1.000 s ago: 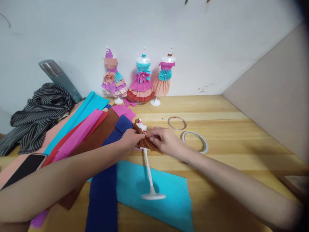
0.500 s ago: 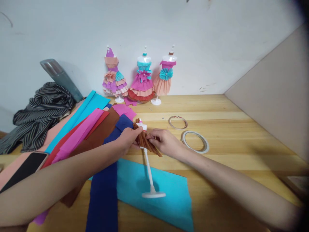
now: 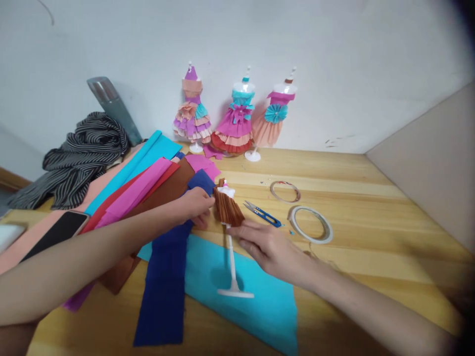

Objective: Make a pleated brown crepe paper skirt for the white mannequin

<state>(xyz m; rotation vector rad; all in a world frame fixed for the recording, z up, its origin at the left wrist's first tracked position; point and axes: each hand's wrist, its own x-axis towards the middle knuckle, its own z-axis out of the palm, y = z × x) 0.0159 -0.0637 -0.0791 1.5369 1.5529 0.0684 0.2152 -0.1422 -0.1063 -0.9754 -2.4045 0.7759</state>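
Note:
A small white dress-form stand leans slightly, with a strip of brown pleated crepe paper draped diagonally across its body. My left hand is beside the strip's left edge, fingers curled together; whether anything is pinched in them is hidden. At the lower right hem my right hand grips the brown paper between its fingers. Under the stand lie a turquoise paper sheet and, to the left, a dark blue strip.
Blue thread snips and two tape rolls lie on the right. Three dressed mini forms stand along the wall. Coloured paper sheets, a phone, a striped cloth and a bottle crowd the left.
My left hand has shifted off the top of the pleats to their left side. My right hand has moved down to the hem. The pleats lie more spread, and the snips have come into sight.

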